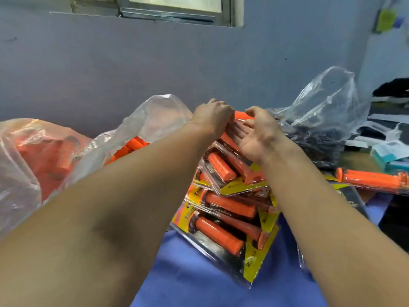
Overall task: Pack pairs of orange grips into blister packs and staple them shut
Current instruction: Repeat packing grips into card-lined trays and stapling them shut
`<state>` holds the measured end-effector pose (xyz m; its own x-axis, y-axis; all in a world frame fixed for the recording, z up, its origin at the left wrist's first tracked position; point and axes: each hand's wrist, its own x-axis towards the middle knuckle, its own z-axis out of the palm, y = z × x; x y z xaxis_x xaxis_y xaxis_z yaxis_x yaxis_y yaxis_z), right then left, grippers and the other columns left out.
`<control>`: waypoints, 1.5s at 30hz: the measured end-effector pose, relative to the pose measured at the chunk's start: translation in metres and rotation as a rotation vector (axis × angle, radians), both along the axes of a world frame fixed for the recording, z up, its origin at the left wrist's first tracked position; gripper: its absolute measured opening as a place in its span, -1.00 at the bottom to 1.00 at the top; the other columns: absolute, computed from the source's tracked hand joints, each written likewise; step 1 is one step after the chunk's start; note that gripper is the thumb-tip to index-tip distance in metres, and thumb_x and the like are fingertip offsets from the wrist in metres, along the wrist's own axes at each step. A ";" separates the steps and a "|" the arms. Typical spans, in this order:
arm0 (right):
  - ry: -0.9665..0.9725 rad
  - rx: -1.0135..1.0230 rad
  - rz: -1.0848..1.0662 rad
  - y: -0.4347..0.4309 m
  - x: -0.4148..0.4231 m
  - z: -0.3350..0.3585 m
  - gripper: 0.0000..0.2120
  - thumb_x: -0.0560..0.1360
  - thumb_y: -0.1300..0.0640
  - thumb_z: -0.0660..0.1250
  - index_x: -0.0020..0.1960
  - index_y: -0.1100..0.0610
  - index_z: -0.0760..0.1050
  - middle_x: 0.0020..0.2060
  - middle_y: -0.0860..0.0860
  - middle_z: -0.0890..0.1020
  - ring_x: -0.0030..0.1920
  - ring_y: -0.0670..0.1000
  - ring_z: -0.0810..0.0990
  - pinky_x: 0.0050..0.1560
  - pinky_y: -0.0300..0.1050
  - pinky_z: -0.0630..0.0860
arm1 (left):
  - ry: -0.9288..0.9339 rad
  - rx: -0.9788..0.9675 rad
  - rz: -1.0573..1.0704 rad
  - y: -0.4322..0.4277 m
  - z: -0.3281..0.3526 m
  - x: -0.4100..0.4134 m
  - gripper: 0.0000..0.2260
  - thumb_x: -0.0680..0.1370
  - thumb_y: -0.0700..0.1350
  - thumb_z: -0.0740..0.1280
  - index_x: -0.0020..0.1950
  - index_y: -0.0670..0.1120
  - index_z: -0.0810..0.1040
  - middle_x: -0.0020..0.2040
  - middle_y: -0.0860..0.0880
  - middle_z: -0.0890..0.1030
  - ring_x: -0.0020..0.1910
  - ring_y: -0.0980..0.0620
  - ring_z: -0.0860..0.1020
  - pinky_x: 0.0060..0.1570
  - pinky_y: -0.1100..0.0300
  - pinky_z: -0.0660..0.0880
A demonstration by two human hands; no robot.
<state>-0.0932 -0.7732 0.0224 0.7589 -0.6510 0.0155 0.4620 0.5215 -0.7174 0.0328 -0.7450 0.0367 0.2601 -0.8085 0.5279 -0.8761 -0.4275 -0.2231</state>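
Left hand (212, 116) reaches forward over the pile, knuckles up, its fingers curled down over the far end of the top blister pack (229, 132), a clear plastic shell with orange showing through it. Right hand (257, 134) meets it from the other side, palm turned toward the left hand. Its thumb and curled fingertips pinch the same pack at its far right corner, where the end of 1 orange rubber grip (241, 115) shows between the 2 hands.

That pack lies on the crest of a pile of blister packs (230, 207). Each is a clear shell on a yellow-and-black card with orange grips inside, and they are stacked askew, sloping toward the camera. The pile stands on a blue cloth (199, 273) spread over the bench (352, 160).

Left of the pile, beyond the left forearm, a cloudy plastic bag (44, 151) holds loose orange grips. Behind the right hand, another crumpled clear bag (321, 107) holds dark contents that cannot be made out. Near the right edge, 1 more filled pack (371, 180) lies flat, apart from the pile, with papers (380, 129) beyond it. A grey-blue wall (110, 63) with a metal-framed window (177, 9) stands behind the bench.
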 end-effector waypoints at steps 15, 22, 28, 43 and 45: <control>0.142 -0.096 -0.127 -0.006 -0.009 -0.008 -0.81 0.63 0.15 0.12 -0.10 0.12 0.45 -0.13 0.07 0.56 -0.19 0.00 0.55 -0.18 -0.15 0.52 | -0.045 0.167 0.009 0.022 -0.003 -0.057 -0.52 0.61 -0.10 0.22 0.52 -0.09 0.23 0.41 -0.11 0.38 0.41 -0.11 0.35 0.27 -0.01 0.36; 0.099 -0.099 -0.119 0.038 0.000 -0.018 -0.75 0.58 0.21 0.17 -0.23 0.08 0.50 -0.28 0.01 0.62 -0.28 -0.01 0.61 -0.33 -0.21 0.50 | -0.229 0.154 -0.154 0.088 -0.025 -0.076 -0.54 0.60 -0.07 0.21 0.50 -0.12 0.29 0.45 -0.06 0.34 0.41 -0.05 0.33 0.35 0.10 0.31; 0.084 -0.299 -0.301 0.126 -0.001 -0.025 -0.74 0.58 0.24 0.14 -0.11 0.05 0.58 -0.11 0.08 0.67 -0.03 0.07 0.65 0.04 -0.05 0.57 | -0.192 0.073 -0.278 0.195 -0.030 -0.085 -0.63 0.58 -0.14 0.23 0.38 -0.20 0.47 0.37 -0.20 0.47 0.37 -0.18 0.42 0.37 0.01 0.33; -0.035 -0.961 -0.031 0.431 0.009 -0.090 -0.78 0.46 0.13 0.16 -0.07 -0.08 0.54 -0.17 -0.16 0.63 -0.08 -0.12 0.61 -0.04 -0.13 0.52 | -0.016 0.170 0.051 0.515 -0.090 -0.085 -0.61 0.48 -0.13 0.15 0.18 -0.18 0.65 0.15 -0.16 0.65 0.17 -0.20 0.59 0.08 -0.06 0.56; -0.031 -1.022 0.056 0.455 0.012 -0.106 -0.79 0.47 0.14 0.16 -0.08 -0.09 0.52 -0.17 -0.15 0.63 -0.09 -0.11 0.60 -0.04 -0.09 0.53 | -0.006 0.190 0.102 0.548 -0.102 -0.084 -0.65 0.49 -0.15 0.21 0.20 -0.18 0.63 0.15 -0.15 0.65 0.18 -0.19 0.59 0.10 -0.03 0.56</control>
<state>-0.0814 -0.3181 -0.0833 0.7780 -0.2792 0.5629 0.4812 -0.3112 -0.8195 -0.0512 -0.1970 -0.0656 0.3431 -0.8631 0.3705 -0.8289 -0.4638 -0.3127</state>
